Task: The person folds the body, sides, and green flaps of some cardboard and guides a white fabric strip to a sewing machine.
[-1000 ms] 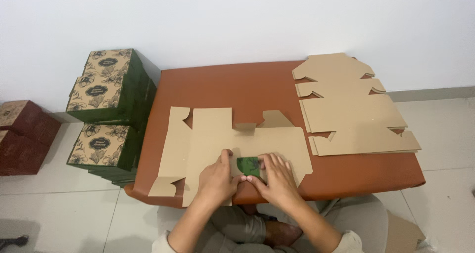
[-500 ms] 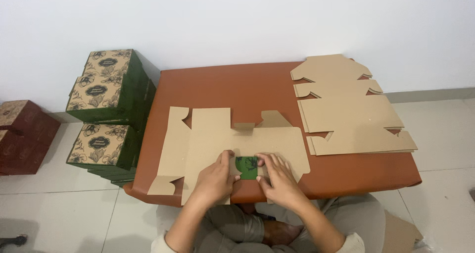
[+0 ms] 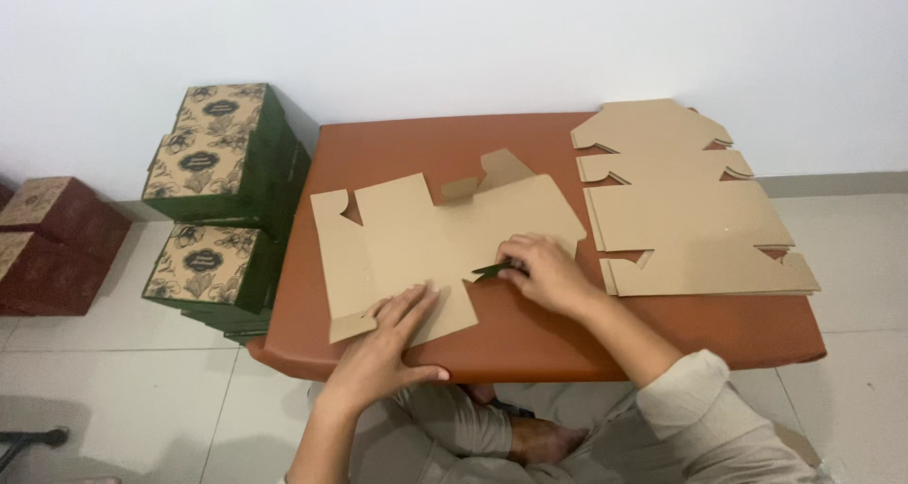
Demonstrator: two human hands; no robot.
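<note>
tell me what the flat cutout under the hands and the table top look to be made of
Flat cutout: seemingly kraft cardboard, matte brown, cut notches, a green printed face showing at the folded flap. Table top: probably vinyl or leatherette padding, reddish-brown with a soft sheen and rounded edges.

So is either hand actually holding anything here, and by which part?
The right hand pinches a green-faced flap of the flat cardboard blank at its near edge. The left hand only presses flat on the blank.
</note>
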